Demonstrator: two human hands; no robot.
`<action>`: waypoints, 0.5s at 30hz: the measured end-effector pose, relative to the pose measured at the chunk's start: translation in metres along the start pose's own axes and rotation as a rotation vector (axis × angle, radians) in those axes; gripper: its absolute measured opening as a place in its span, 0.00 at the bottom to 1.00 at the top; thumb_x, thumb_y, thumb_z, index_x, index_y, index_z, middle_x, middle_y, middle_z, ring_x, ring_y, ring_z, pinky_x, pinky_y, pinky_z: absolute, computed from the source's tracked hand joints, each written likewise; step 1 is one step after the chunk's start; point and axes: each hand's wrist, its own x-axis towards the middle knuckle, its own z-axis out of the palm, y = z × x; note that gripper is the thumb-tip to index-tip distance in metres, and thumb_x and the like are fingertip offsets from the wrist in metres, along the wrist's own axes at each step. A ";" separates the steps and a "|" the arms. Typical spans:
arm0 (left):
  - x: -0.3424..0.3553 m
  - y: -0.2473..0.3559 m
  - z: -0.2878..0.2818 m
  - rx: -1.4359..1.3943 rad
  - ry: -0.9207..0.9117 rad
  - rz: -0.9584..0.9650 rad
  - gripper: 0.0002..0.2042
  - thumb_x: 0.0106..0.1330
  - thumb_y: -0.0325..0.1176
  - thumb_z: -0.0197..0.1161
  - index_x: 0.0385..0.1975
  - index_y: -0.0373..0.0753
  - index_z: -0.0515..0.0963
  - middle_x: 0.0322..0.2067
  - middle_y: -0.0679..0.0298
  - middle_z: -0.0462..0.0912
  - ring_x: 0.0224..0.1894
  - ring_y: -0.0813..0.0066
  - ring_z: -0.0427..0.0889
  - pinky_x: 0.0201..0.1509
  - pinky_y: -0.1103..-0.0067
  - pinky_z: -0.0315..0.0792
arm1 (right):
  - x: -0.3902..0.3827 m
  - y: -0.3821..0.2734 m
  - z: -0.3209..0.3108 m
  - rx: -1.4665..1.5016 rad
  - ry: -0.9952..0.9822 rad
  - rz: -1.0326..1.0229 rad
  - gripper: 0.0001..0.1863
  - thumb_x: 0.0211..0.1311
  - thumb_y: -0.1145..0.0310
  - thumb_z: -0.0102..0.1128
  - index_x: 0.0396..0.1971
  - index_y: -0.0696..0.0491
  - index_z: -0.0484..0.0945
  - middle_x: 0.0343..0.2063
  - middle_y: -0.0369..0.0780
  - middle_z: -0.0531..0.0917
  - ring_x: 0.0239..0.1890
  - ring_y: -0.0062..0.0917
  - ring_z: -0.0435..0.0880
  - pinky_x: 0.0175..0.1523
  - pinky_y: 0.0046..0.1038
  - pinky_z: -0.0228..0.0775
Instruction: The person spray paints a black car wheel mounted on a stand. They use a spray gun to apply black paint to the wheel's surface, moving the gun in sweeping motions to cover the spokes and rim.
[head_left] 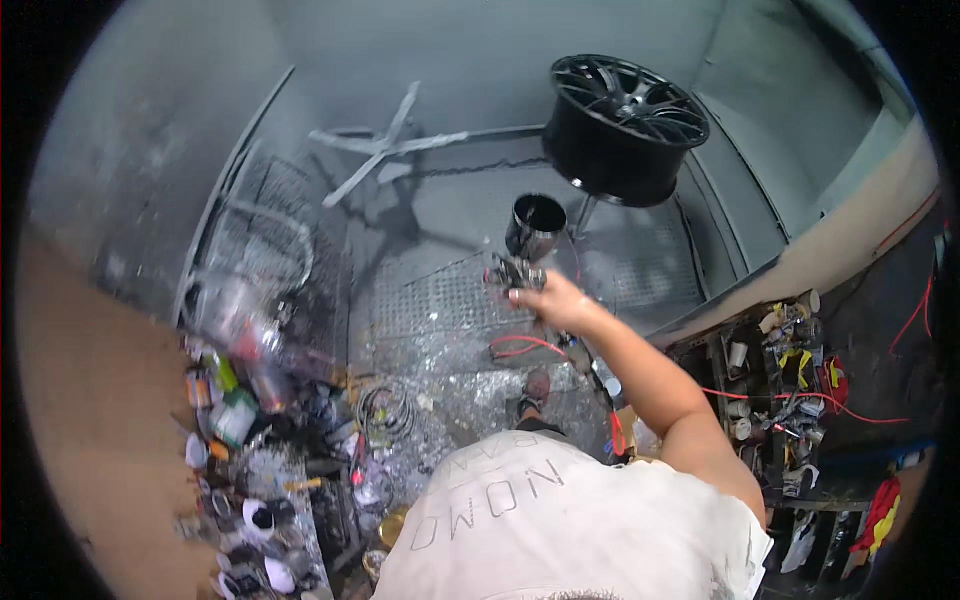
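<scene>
My right hand (556,300) reaches forward and is closed around a spray gun (516,272). The gun's dark, shiny open-topped cup (535,228) sits just beyond the fingers; how full it is I cannot tell. A red air hose (530,342) loops below the hand. Beyond and to the right of the gun, apart from it, a glossy black multi-spoke wheel rim (625,150) is held up on a metal stand (586,215). My left hand is out of view.
An X-shaped, paint-crusted stand (380,148) is at the back left. Cans, bottles and cups crowd a cluttered bench (285,480) at the left. At the right, a shelf rack (800,500) holds cups and cloths. A coiled cable (388,412) lies low at the left.
</scene>
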 end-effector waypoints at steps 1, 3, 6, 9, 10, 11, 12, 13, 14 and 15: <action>0.016 0.026 -0.003 0.033 -0.018 -0.004 0.19 0.72 0.45 0.53 0.45 0.34 0.81 0.40 0.48 0.85 0.41 0.57 0.85 0.49 0.64 0.76 | -0.003 0.007 -0.018 0.012 0.015 0.010 0.15 0.68 0.65 0.60 0.51 0.53 0.78 0.32 0.34 0.83 0.29 0.17 0.79 0.28 0.25 0.74; 0.044 0.076 -0.010 0.120 -0.071 0.005 0.20 0.72 0.46 0.53 0.44 0.34 0.82 0.40 0.47 0.85 0.41 0.56 0.85 0.49 0.63 0.76 | -0.003 0.018 -0.061 0.025 0.077 0.046 0.19 0.67 0.66 0.61 0.56 0.52 0.76 0.30 0.34 0.82 0.27 0.18 0.78 0.28 0.26 0.74; 0.089 0.160 -0.023 0.298 -0.154 0.081 0.21 0.71 0.48 0.52 0.43 0.35 0.83 0.40 0.46 0.85 0.41 0.54 0.85 0.49 0.61 0.76 | -0.002 0.042 -0.135 0.022 0.221 0.064 0.24 0.66 0.65 0.62 0.61 0.51 0.73 0.30 0.35 0.82 0.26 0.17 0.77 0.27 0.26 0.73; 0.149 0.275 -0.049 0.805 -0.255 0.378 0.23 0.71 0.50 0.51 0.42 0.35 0.84 0.39 0.44 0.85 0.41 0.51 0.85 0.49 0.59 0.76 | -0.006 0.058 -0.206 0.035 0.409 0.096 0.29 0.66 0.65 0.63 0.67 0.48 0.68 0.33 0.36 0.83 0.29 0.18 0.80 0.25 0.26 0.73; 0.160 0.338 -0.055 0.857 -0.242 0.420 0.23 0.71 0.51 0.51 0.41 0.35 0.84 0.39 0.44 0.85 0.41 0.51 0.85 0.49 0.59 0.76 | -0.010 0.040 -0.228 0.029 0.471 0.129 0.31 0.66 0.65 0.63 0.69 0.47 0.66 0.34 0.36 0.83 0.30 0.18 0.81 0.24 0.26 0.73; 0.130 0.457 -0.064 0.629 -0.202 0.236 0.22 0.71 0.51 0.53 0.42 0.37 0.84 0.31 0.44 0.85 0.33 0.50 0.86 0.41 0.59 0.76 | -0.014 0.035 -0.248 0.062 0.588 0.115 0.30 0.66 0.65 0.63 0.68 0.46 0.67 0.35 0.35 0.83 0.27 0.18 0.78 0.22 0.25 0.71; 0.162 0.461 -0.067 0.399 -0.152 0.372 0.21 0.71 0.50 0.55 0.41 0.37 0.85 0.26 0.45 0.84 0.29 0.51 0.86 0.35 0.60 0.76 | -0.007 0.028 -0.265 0.047 0.626 0.063 0.29 0.66 0.66 0.62 0.67 0.45 0.68 0.33 0.34 0.81 0.26 0.17 0.77 0.22 0.24 0.70; 0.140 0.551 -0.066 0.443 -0.079 0.433 0.19 0.69 0.47 0.58 0.41 0.37 0.84 0.29 0.46 0.86 0.33 0.51 0.87 0.39 0.62 0.77 | -0.009 0.026 -0.287 0.047 0.695 0.089 0.28 0.66 0.67 0.62 0.66 0.45 0.69 0.33 0.33 0.81 0.27 0.16 0.77 0.22 0.23 0.70; 0.164 0.570 -0.060 0.448 0.205 0.914 0.13 0.69 0.40 0.60 0.39 0.36 0.85 0.30 0.49 0.86 0.32 0.56 0.86 0.40 0.65 0.77 | -0.003 0.018 -0.304 0.063 0.726 0.099 0.27 0.66 0.67 0.61 0.66 0.44 0.70 0.32 0.33 0.80 0.28 0.16 0.77 0.22 0.23 0.70; 0.165 0.621 -0.056 0.387 0.164 0.973 0.12 0.68 0.38 0.61 0.42 0.36 0.84 0.33 0.49 0.86 0.34 0.55 0.86 0.42 0.66 0.77 | 0.001 0.017 -0.323 0.046 0.775 0.074 0.27 0.66 0.68 0.61 0.65 0.44 0.70 0.31 0.32 0.79 0.28 0.16 0.78 0.22 0.22 0.70</action>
